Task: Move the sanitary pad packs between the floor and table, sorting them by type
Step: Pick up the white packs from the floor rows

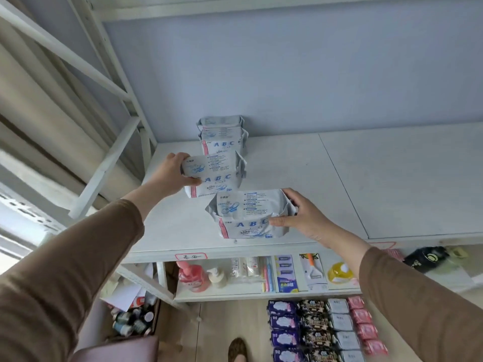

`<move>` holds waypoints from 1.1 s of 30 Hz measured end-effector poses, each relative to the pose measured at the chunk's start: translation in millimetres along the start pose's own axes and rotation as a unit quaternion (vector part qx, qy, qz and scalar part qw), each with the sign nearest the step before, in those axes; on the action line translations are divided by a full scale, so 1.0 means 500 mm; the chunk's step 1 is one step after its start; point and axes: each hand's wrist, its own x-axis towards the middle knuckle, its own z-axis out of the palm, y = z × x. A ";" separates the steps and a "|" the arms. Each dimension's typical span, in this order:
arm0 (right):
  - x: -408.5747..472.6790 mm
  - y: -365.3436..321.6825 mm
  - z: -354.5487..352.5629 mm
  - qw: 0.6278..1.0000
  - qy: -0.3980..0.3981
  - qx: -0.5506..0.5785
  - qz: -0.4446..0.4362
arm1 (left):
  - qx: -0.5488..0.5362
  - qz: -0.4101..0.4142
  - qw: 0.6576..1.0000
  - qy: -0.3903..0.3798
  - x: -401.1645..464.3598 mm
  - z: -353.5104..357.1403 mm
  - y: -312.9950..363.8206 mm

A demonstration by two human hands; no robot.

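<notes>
Both hands (172, 169) (300, 218) grip ABC packs (248, 215) on the white table (339, 184).

Each hand grips, seemingly, a grey pack: left hand (171, 171), right hand (303, 216).

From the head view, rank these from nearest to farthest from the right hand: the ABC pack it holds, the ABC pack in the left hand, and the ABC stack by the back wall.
1. ABC pack in the right hand, gripped at the table's front.
2. ABC pack in the left hand, up and to the left.
3. ABC stack by the back wall, farthest back.
</notes>
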 end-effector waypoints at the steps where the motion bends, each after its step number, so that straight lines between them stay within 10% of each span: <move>1: 0.017 0.000 0.003 1.000 0.002 0.001 0.004 | 0.000 0.002 1.000 -0.002 0.024 0.002 -0.004; 33: 0.362 0.015 0.070 0.999 0.010 -0.028 0.026 | 0.089 0.046 0.995 -0.011 0.223 0.005 -0.071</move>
